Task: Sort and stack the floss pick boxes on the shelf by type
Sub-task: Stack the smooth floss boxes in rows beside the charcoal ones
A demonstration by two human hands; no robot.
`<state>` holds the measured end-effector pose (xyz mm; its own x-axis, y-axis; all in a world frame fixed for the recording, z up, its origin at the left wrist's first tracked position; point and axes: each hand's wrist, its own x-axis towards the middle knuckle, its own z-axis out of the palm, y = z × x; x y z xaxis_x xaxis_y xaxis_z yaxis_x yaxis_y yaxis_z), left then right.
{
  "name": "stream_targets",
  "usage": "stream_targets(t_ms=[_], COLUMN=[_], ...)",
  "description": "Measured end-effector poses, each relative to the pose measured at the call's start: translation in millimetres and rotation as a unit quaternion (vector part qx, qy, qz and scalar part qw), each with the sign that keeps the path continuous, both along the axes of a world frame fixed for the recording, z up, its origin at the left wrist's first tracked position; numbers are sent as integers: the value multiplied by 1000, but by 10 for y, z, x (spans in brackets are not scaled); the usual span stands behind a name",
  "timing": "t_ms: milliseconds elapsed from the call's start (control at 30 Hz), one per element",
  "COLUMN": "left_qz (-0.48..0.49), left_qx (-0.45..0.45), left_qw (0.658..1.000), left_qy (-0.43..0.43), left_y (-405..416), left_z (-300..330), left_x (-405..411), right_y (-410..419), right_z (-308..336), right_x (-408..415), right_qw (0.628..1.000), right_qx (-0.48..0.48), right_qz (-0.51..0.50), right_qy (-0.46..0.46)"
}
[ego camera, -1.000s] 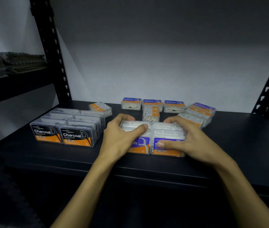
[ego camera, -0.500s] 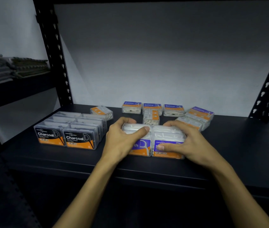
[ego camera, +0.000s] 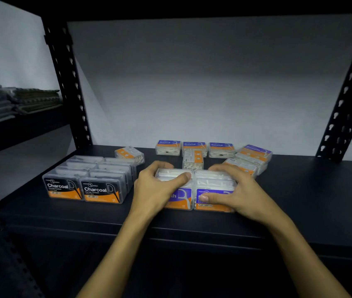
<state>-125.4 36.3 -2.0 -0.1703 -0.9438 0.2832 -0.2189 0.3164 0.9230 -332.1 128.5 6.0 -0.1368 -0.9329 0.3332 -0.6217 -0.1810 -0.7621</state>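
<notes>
My left hand point(ego camera: 155, 188) and right hand point(ego camera: 241, 192) curl their fingers round two purple boxes point(ego camera: 212, 186) side by side, near on the shelf point(ego camera: 310, 190).

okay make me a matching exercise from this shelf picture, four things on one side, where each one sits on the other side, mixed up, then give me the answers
Things:
1. Charcoal boxes
2. Round boxes
3. left hand
4. right hand

Places:
A. in a row at the back of the shelf, by the wall
B. on the purple box whose label shows its first letters
C. grouped at the left of the shelf, labels facing front
D. on the purple box whose label shows only "th"

Pairs: 1-C, 2-A, 3-D, 4-B
</notes>
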Motion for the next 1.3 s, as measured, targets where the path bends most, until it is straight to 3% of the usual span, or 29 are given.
stream_targets(t_ms=[167,267,367,467,533,633,800,967,1133,1300], left_qz=[1,-13,-24,-56,-69,-76,-101,-127,-131,-124], left_qx=[-8,7,40,92,109,126,87,49,-12,-24], left_qw=[1000,999,994,990,990,989,981,946,899,858], left_qy=[5,50,99,96,60,9,-140,-295,-417,-497], left_y=[28,66,60,-18,-65,-185,-592,-858,-958,-929], left_z=[-2,28,65,119,191,344,603,705,686,612], left_x=[5,20,55,57,37,-25,-242,-470,-717,-923], right_y=[44,95,125,92,89,79,-230,-637,-764,-554], right_z=[33,83,145,153,113,45,88,100,25,45], right_x=[29,19,-76,-316,-552,-896,-1366,-1697,-1815,-1996], right_qw=[1000,999,996,980,969,959,948,953,962,938], right_qx=[18,20,-37,-117,-125,-81,6,41,58,65], right_qz=[-4,-7,-33,-104,-169,-265,-315,-300,-267,-338], right_qy=[12,-34,-75,-126,-133,-54,40,-24,11,46])
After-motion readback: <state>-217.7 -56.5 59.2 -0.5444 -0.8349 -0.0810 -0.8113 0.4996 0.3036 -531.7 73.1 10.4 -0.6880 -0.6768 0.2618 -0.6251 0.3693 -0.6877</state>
